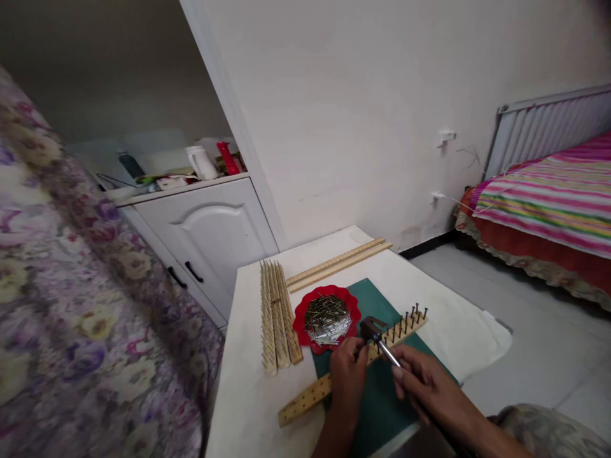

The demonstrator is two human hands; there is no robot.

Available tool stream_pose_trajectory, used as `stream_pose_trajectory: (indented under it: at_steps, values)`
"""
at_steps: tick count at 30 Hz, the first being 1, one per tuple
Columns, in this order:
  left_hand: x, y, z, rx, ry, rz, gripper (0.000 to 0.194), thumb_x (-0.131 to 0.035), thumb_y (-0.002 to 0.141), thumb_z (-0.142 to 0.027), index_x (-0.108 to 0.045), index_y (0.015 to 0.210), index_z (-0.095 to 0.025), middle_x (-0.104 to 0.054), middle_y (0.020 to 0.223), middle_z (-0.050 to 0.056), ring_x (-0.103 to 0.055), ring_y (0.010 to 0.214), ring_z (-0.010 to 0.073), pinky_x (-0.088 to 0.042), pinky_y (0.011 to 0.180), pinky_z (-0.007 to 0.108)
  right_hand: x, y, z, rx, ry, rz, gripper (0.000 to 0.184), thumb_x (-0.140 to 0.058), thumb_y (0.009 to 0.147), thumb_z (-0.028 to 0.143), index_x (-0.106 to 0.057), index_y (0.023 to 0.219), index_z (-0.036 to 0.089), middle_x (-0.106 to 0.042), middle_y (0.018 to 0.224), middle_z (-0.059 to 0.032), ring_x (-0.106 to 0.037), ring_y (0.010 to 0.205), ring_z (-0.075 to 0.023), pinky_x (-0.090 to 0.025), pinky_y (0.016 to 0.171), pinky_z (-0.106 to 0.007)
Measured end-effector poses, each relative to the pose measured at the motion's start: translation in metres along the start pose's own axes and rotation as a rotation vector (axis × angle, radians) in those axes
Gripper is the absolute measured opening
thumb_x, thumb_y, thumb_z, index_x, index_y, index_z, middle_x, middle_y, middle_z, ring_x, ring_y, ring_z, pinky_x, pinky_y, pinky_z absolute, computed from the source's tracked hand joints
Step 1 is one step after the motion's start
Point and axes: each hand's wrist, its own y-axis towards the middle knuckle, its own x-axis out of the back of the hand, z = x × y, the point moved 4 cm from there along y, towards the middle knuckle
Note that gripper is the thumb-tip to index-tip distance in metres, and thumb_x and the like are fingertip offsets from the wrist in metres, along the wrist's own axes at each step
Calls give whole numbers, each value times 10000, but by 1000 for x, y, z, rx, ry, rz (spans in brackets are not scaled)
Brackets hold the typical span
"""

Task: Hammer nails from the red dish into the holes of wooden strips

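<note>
My right hand (422, 375) grips a hammer (389, 353) by its handle. The hammer's dark head is over a wooden strip (305, 399), close to my left fingertips. My left hand (348, 369) rests along that strip with thumb and fingers pinched together; whatever lies between them is hidden. From the strip's right part a row of screws or nails (405, 323) sticks up, while its left end shows rows of small holes. Beneath the strip is a green mat (382, 407). Just behind my left hand, a red scalloped dish (300, 324) holds many loose nails or screws.
Wooden strips full of upright nails (279, 318) lie at the table's left. Two bare wooden strips (338, 264) lie at the back of the white-covered table (252, 407). A floral curtain (95, 305), a white cabinet (214, 235) and a bed (548, 191) surround it.
</note>
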Motion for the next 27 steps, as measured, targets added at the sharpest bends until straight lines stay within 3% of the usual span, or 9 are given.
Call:
stream_pose_trajectory:
  at_steps: [4,7,10,13,18,23,27]
  values:
    - [13,-4,-9,-34,-23,35,156,-501,798,-224,-637,861,-183,-661,827,30,-591,737,158,-431,677,259,3,0,0,4,32,-21,248,-433,895,412,-487,1024,208,-537,616,75,-385,296,-31,-240,305,-148]
    - [40,4,-13,-92,80,11,165,-466,835,-230,-623,869,-192,-643,844,29,-583,770,156,-433,702,258,5,0,3,4,42,-54,245,-433,892,426,-479,1004,213,-537,623,76,-384,297,-27,-250,309,-144]
    - [72,27,-6,-90,330,-58,200,-417,861,-204,-617,865,-198,-631,888,38,-573,845,164,-419,750,266,7,0,7,7,43,-78,248,-445,876,441,-480,965,212,-537,606,76,-391,291,-33,-252,305,-149]
    - [89,58,10,-3,680,-10,175,-457,823,-172,-626,863,-186,-627,924,63,-567,893,188,-410,773,278,7,1,6,13,44,-83,235,-461,861,438,-481,911,209,-533,590,77,-395,291,-40,-252,300,-153]
    - [82,87,26,71,877,50,204,-451,804,-170,-652,839,-164,-645,909,100,-592,858,235,-416,698,299,9,2,2,35,27,-84,203,-448,875,394,-492,947,209,-532,595,78,-405,299,-44,-269,304,-154]
    - [73,94,27,80,918,62,283,-386,811,-131,-668,837,-131,-661,866,115,-613,795,247,-408,653,300,12,1,1,53,31,-80,179,-442,887,366,-494,969,216,-536,593,81,-413,304,-49,-280,307,-157]
    - [76,92,22,55,931,57,275,-390,816,-139,-662,853,-136,-658,884,123,-613,772,244,-401,638,299,15,1,2,60,52,-93,151,-447,883,349,-488,947,218,-540,589,86,-405,293,-43,-273,299,-150]
